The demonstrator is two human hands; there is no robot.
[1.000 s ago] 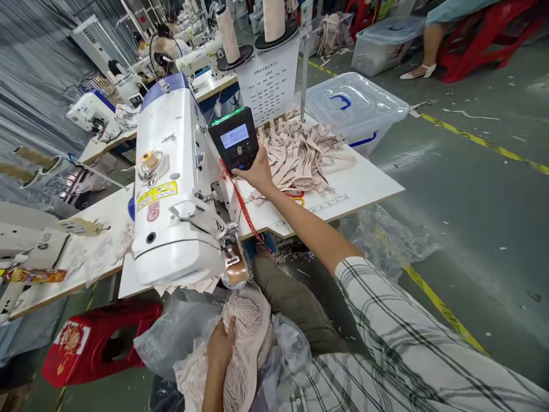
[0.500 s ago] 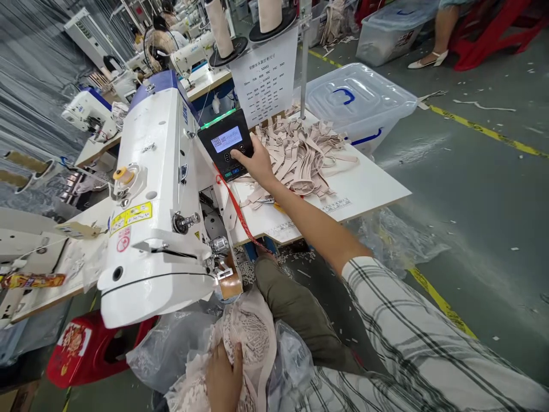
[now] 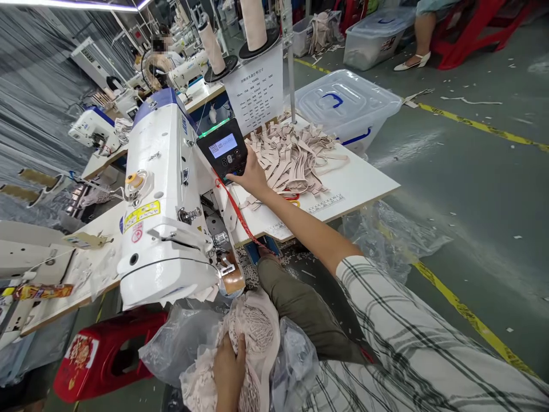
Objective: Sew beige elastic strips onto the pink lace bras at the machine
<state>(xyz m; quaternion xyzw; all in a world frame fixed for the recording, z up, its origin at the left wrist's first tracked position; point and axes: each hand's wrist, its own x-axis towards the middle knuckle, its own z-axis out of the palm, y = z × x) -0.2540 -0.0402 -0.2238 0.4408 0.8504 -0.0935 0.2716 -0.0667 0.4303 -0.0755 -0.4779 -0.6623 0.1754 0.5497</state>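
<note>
My right hand reaches out to the black control panel on the side of the white sewing machine; its fingers are curled against the panel's lower right corner. My left hand lies low in my lap on a bundle of pale pink lace garments in a clear plastic bag, fingers pressed down on the fabric. A heap of beige elastic strips lies on the white table just right of my right hand.
A red strap hangs from the machine. A clear lidded bin stands behind the table. A red stool sits at lower left. Thread cones, a printed sheet, other machines and people lie beyond. Yellow floor tape runs right.
My right hand has shifted slightly on the control panel, from its face to its lower right corner. My left hand stays on the lace bundle. The view has swung a little.
</note>
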